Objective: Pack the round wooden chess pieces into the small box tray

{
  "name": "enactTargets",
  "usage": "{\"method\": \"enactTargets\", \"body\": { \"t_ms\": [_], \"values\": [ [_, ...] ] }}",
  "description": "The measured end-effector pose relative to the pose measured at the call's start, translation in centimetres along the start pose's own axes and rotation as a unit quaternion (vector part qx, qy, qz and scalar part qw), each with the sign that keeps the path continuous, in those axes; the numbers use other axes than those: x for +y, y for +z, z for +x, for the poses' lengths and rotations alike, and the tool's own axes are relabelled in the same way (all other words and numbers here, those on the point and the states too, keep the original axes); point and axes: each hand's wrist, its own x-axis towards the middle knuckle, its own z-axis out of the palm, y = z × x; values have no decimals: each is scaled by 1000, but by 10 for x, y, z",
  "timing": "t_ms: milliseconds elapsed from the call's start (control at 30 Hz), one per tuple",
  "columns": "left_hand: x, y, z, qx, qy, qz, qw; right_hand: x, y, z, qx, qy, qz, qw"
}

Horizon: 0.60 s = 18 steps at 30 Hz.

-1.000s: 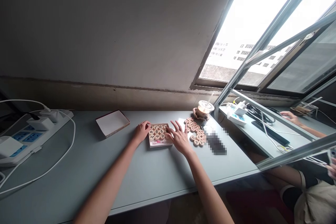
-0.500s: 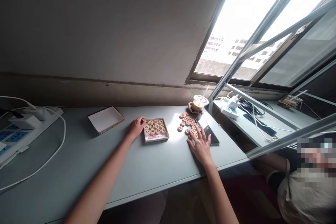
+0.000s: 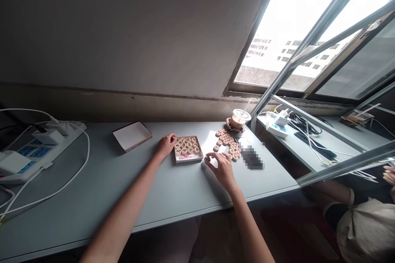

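A small shallow box (image 3: 188, 158) sits on the grey desk (image 3: 173, 197), holding several round wooden chess pieces with dark characters. My left hand (image 3: 166, 145) rests against the box's left edge, fingers curled on its rim. My right hand (image 3: 221, 167) is just right of the box, its fingertips pinched on one wooden piece (image 3: 207, 159) near the box's right corner. A loose cluster of more wooden pieces (image 3: 227, 144) lies on the desk beyond my right hand.
The box's lid (image 3: 132, 135) lies open-side up to the left. A power strip (image 3: 33, 150) with plugs and white cables is at the far left. An iced drink cup (image 3: 239, 120) stands by the window. A blurred flat object (image 3: 251, 156) lies right of the pieces. Another person sits at the lower right.
My right hand left the loose pieces beside the flat object and moved left toward the box, now pinching one piece. My left hand stayed on the box's edge.
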Motion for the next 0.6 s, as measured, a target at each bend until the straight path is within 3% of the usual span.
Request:
{"method": "enactTargets", "body": {
  "t_ms": [133,267,433,600],
  "values": [
    [0,-1,-1,-2,-4,1,1000,-35,8,25,-21,-42,67,997],
    [2,-3,-1,-8,-9,-8,1000,-52,10,33,-5,-52,39,998],
    [4,-4,0,-13,-15,-6,1000,-39,13,0,21,-7,-1,1000],
    [5,-4,0,-19,-24,-3,1000,-29,19,-31,11,28,93,995]
  ]
}}
